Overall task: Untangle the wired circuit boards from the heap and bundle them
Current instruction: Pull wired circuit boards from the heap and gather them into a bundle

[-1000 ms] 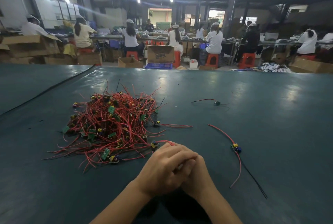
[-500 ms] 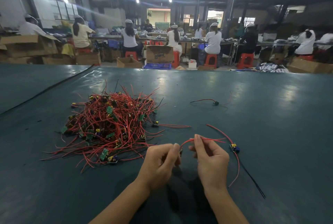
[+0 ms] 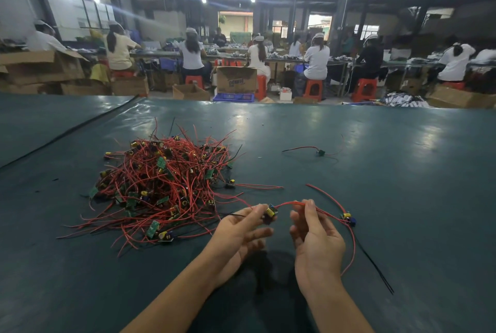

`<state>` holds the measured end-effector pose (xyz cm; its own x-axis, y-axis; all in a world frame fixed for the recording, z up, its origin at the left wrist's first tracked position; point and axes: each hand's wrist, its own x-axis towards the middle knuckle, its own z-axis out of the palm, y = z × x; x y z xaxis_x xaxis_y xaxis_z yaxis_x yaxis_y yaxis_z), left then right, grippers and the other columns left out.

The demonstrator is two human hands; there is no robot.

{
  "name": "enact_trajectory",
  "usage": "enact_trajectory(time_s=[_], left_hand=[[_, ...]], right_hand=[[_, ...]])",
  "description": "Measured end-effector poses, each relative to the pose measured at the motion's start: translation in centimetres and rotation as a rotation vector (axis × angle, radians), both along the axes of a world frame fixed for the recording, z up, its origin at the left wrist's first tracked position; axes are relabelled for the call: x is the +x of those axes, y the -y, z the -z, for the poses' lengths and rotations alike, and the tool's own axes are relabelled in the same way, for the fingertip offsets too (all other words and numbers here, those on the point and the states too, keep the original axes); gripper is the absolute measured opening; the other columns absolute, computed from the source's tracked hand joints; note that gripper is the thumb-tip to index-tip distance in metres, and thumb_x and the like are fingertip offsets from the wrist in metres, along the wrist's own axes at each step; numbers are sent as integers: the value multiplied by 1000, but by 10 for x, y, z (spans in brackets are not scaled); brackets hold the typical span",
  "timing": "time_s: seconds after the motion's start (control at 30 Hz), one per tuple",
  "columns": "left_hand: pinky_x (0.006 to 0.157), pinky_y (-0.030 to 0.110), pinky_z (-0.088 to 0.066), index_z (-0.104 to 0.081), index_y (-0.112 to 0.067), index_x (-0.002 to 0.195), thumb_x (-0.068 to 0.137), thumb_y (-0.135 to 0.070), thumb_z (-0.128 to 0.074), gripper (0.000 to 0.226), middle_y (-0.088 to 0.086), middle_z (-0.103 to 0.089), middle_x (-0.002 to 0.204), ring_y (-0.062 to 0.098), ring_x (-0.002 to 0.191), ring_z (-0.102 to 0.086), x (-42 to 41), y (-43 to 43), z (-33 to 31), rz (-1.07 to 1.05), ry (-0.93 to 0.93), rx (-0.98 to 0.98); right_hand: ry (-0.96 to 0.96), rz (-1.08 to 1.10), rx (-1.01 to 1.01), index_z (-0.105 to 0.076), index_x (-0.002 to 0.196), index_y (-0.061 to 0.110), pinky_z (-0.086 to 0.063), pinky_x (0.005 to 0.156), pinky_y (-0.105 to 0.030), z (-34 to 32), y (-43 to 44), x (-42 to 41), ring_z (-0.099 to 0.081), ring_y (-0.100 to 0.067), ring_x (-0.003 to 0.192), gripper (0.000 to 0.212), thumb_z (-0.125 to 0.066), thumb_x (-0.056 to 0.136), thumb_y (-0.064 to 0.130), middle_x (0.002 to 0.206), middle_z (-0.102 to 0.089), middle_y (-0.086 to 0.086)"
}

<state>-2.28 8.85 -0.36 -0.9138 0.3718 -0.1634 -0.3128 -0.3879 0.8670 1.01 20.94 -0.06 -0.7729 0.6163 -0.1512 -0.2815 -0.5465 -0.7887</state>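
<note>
A tangled heap of red-wired small green circuit boards (image 3: 161, 185) lies left of centre on the dark green table (image 3: 402, 185). My left hand (image 3: 241, 230) pinches one small board with yellow and blue parts (image 3: 270, 211) at its fingertips, just right of the heap. My right hand (image 3: 314, 236) pinches that board's red wire (image 3: 291, 202) between thumb and forefinger. A second wired board (image 3: 349, 218) lies on the table right of my right hand, its red and black wires trailing toward me. A third wired board (image 3: 320, 152) lies farther back.
Another loose wired board (image 3: 230, 183) sits at the heap's right edge. A black seam line (image 3: 67, 137) crosses the table at far left. Beyond the table's far edge are cardboard boxes (image 3: 236, 79), red stools and several seated people at benches.
My hands were clasped together near the heap a second ago. They have since parted, lifting one board out, and the wire between them is now stretched wider.
</note>
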Motion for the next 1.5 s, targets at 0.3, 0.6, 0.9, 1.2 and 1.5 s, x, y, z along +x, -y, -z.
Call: enact_trajectory(time_s=[0.3, 0.6, 0.9, 1.2, 1.5], left_hand=[[53, 21, -52, -76, -14, 68, 72, -34, -72, 20, 8, -64, 65, 12, 54, -60, 0, 1, 4, -88, -165, -127], [54, 21, -51, -75, -12, 75, 60, -46, -82, 38, 7, -69, 66, 13, 55, -63, 2, 2, 7, -23, -230, -192], [50, 20, -47, -77, -19, 71, 57, -43, -82, 28, 6, -68, 63, 11, 51, -59, -4, 8, 5, -4, -292, -247], [47, 17, -44, -68, -8, 75, 82, -14, -72, 10, 7, -67, 62, 10, 47, -57, -5, 10, 4, 41, -328, -305], [50, 20, -47, -69, -11, 76, 65, -35, -79, 28, 8, -69, 65, 13, 51, -60, -3, 13, 5, 115, -357, -322]], right_hand=[[77, -164, 273, -79, 73, 18, -52, 52, -21, 13, 11, -3, -67, -11, 63, 13, -74, 84, 22, 76, -76, -3], [109, -224, 349, -79, 69, 16, -55, 57, -29, 14, 19, 0, -64, -18, 60, 17, -74, 84, 21, 66, -72, -8], [200, -231, 306, -76, 64, 11, -58, 64, -48, 5, 12, -3, -66, -30, 63, 20, -78, 80, 23, 68, -70, -19], [237, -69, 165, -70, 72, 17, -37, 45, -20, -2, -24, -11, -68, -4, 54, 14, -78, 81, 22, 65, -73, 7], [209, -3, 98, -68, 81, 19, -42, 45, -19, -1, -41, -9, -73, -12, 65, 7, -71, 86, 15, 74, -76, -4]])
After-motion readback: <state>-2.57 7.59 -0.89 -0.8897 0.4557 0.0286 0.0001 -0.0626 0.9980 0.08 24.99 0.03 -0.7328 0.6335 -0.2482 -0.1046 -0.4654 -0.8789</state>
